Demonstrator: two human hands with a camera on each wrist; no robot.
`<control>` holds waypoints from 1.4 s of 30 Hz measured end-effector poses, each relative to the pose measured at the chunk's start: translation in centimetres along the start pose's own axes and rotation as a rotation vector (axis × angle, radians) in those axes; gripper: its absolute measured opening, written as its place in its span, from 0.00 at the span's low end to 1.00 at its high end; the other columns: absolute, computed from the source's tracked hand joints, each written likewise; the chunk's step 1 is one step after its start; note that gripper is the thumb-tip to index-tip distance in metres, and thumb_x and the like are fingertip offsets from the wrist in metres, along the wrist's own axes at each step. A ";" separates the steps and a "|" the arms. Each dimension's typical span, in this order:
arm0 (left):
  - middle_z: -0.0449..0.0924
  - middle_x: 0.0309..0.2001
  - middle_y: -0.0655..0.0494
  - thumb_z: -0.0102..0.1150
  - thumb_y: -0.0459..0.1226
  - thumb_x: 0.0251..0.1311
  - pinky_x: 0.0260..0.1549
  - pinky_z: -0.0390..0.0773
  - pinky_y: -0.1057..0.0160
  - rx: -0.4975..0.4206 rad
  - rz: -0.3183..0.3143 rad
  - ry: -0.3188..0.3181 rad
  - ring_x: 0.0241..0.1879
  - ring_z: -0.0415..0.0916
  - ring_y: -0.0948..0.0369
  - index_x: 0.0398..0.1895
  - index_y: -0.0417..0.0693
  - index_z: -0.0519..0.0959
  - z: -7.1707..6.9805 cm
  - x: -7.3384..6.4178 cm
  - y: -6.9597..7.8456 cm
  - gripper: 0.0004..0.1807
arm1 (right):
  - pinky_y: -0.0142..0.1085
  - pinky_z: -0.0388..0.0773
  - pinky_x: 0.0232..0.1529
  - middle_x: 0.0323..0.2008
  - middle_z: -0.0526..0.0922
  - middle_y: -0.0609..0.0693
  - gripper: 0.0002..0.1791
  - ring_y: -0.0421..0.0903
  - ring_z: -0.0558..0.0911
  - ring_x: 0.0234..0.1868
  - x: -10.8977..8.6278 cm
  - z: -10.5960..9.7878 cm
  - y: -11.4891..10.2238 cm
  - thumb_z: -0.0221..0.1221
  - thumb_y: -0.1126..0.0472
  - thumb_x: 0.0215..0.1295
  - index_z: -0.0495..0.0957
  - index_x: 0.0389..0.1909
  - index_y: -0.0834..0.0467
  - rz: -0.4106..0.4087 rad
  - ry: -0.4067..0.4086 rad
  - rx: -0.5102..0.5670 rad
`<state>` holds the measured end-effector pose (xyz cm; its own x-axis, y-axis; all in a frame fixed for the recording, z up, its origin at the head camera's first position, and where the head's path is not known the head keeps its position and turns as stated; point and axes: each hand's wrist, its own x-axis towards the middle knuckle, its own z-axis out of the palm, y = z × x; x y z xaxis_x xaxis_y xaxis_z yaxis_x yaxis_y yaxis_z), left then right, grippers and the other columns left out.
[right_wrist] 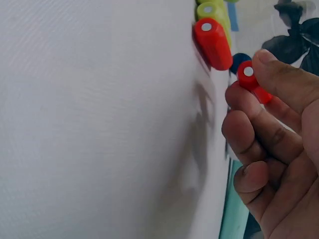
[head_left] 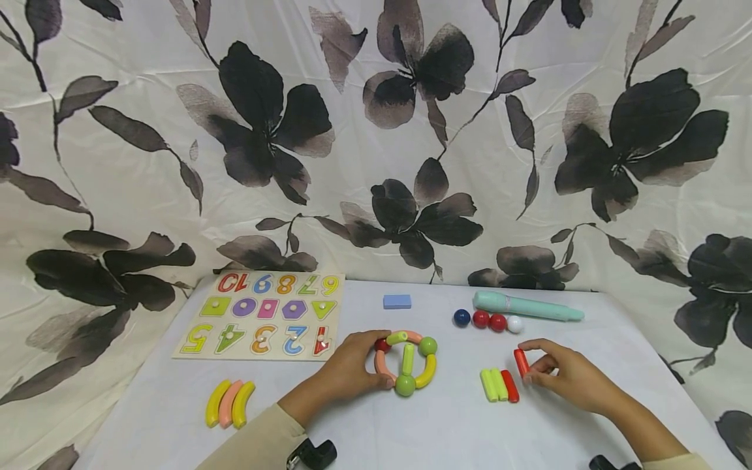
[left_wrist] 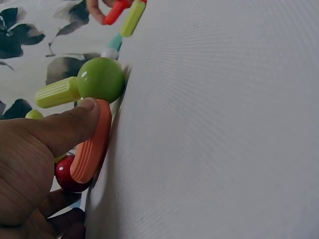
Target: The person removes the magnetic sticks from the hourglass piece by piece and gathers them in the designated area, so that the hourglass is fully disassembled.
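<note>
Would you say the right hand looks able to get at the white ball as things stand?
Probably yes: the white ball lies just beyond the right hand with bare tabletop between, though that hand pinches a red stick it may have to put down first.

Nos. 1–10 legible on puzzle board (head_left: 279,347), two rows, 5 ea., all upside down in head cam view. Far row, L to R: red 10 (head_left: 232,282), blue 9 (head_left: 262,282), orange 8 (head_left: 286,282), green 7 (head_left: 308,284), yellow 6 (head_left: 331,285). Near row, L to R: yellow 5 (head_left: 196,338), green 4 (head_left: 229,338), orange 3 (head_left: 264,339), blue 2 (head_left: 296,339), red 1 (head_left: 321,341).
</note>
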<state>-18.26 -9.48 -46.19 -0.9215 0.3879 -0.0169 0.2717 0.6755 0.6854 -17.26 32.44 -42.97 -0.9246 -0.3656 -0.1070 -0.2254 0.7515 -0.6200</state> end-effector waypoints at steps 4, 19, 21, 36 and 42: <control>0.76 0.60 0.60 0.81 0.51 0.48 0.67 0.68 0.47 0.001 0.009 0.003 0.64 0.68 0.56 0.74 0.49 0.69 0.0 0.0 0.0 0.49 | 0.34 0.76 0.40 0.32 0.86 0.37 0.27 0.38 0.81 0.38 -0.1 0.4 0.7 0.70 0.62 0.63 0.75 0.62 0.55 0.009 -0.068 0.020; 0.74 0.65 0.53 0.81 0.49 0.49 0.68 0.66 0.45 0.019 0.013 0.018 0.69 0.66 0.51 0.73 0.50 0.70 0.0 0.0 -0.3 0.47 | 0.32 0.73 0.37 0.28 0.84 0.37 0.26 0.38 0.80 0.32 -0.1 1.1 0.9 0.73 0.56 0.60 0.78 0.58 0.56 -0.016 -0.125 0.028; 0.73 0.67 0.52 0.81 0.49 0.48 0.69 0.65 0.44 0.022 -0.003 0.018 0.70 0.64 0.49 0.73 0.50 0.70 0.0 -0.1 -0.2 0.47 | 0.33 0.73 0.36 0.27 0.83 0.37 0.28 0.38 0.79 0.31 -0.1 1.1 0.8 0.74 0.53 0.59 0.78 0.58 0.56 -0.020 -0.127 0.015; 0.76 0.58 0.57 0.81 0.49 0.49 0.66 0.68 0.47 0.024 0.036 0.025 0.64 0.69 0.54 0.72 0.48 0.70 0.1 0.0 -0.3 0.47 | 0.32 0.73 0.28 0.26 0.78 0.39 0.29 0.37 0.75 0.26 0.5 1.2 0.2 0.74 0.50 0.59 0.78 0.58 0.58 -0.026 -0.063 -0.053; 0.76 0.61 0.60 0.81 0.51 0.49 0.67 0.68 0.48 0.013 0.006 0.012 0.64 0.68 0.56 0.74 0.51 0.69 0.2 0.1 -0.2 0.49 | 0.32 0.74 0.29 0.25 0.76 0.39 0.26 0.37 0.75 0.27 1.5 1.9 -2.8 0.70 0.51 0.65 0.78 0.58 0.59 -0.060 0.094 -0.055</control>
<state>-18.35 -9.46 -46.43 -0.9231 0.3846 -0.0045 0.2806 0.6812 0.6762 -17.48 28.75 -42.84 -0.9332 -0.3594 0.0038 -0.2950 0.7599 -0.5792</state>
